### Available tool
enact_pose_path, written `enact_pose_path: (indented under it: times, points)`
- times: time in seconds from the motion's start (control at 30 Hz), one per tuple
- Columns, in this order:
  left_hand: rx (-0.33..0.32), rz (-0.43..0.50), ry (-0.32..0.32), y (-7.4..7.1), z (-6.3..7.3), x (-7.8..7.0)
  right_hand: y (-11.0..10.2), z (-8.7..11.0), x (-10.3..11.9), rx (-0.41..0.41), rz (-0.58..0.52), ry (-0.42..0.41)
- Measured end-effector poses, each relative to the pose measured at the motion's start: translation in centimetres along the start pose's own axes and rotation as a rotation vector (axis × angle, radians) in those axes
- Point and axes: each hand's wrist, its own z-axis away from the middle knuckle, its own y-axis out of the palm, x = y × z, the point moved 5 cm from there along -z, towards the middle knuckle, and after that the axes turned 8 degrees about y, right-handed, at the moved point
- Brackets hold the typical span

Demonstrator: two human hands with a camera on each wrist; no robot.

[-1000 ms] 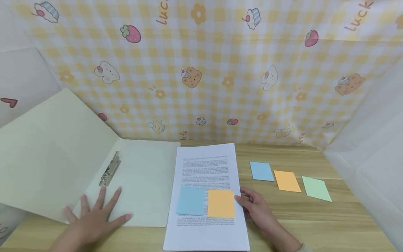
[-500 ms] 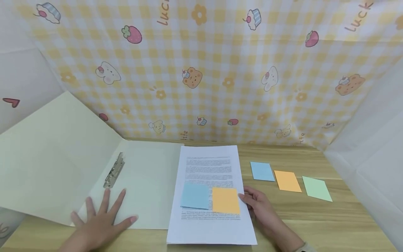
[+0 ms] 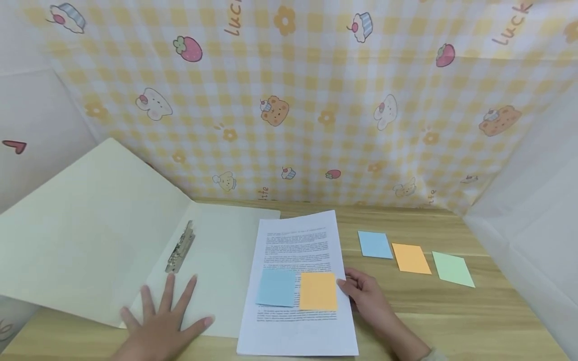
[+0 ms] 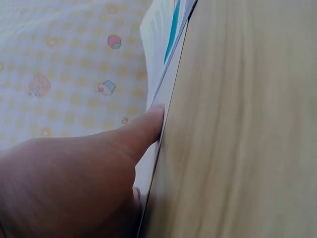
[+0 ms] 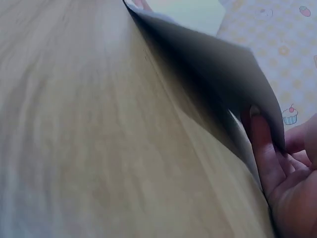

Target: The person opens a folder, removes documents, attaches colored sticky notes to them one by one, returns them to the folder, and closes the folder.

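An open cream file folder [image 3: 226, 240] lies at the left with its cover [image 3: 95, 235] leaning up. A metal clip [image 3: 182, 246] sits near its spine. My left hand [image 3: 162, 321], fingers spread, rests on the folder's lower inside; the left wrist view shows the thumb [image 4: 146, 126] along the front edge. My right hand [image 3: 370, 296] pinches the right edge of a stack of printed paper [image 3: 298, 333], thumb on top and fingers beneath. In the right wrist view the paper [image 5: 223, 69] is lifted off the table there. Its left side overlaps the folder. A blue sticky note [image 3: 276, 288] and an orange sticky note [image 3: 318, 292] lie on it.
To the right on the wooden table [image 3: 451, 321] lie separate blue [image 3: 375, 244], orange [image 3: 411, 258] and green sticky notes [image 3: 453, 269] in a slanting row. A yellow checked cloth [image 3: 307, 145] hangs behind the table, with pale cloth at both sides.
My left hand and the folder have slid to the right, so the folder reaches farther under the paper stack. The right hand keeps its pinch, and the stack has shifted only slightly.
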Motion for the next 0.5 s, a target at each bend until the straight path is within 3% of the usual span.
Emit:
enact_pose_path:
  times: [0.17,0.33,0.5]
  points:
    - [-0.011,0.032,0.005,0.7,0.1,-0.2,0.4,0.1,0.2,-0.099,0.042,-0.013]
    - [0.028,0.085,-0.004,0.8,0.1,-0.9,1.1,0.0,0.7,-0.211,0.185,-0.060]
    - [0.071,0.095,-0.036,0.6,0.0,-2.4,1.4,0.3,1.5,-0.219,0.347,-0.116]
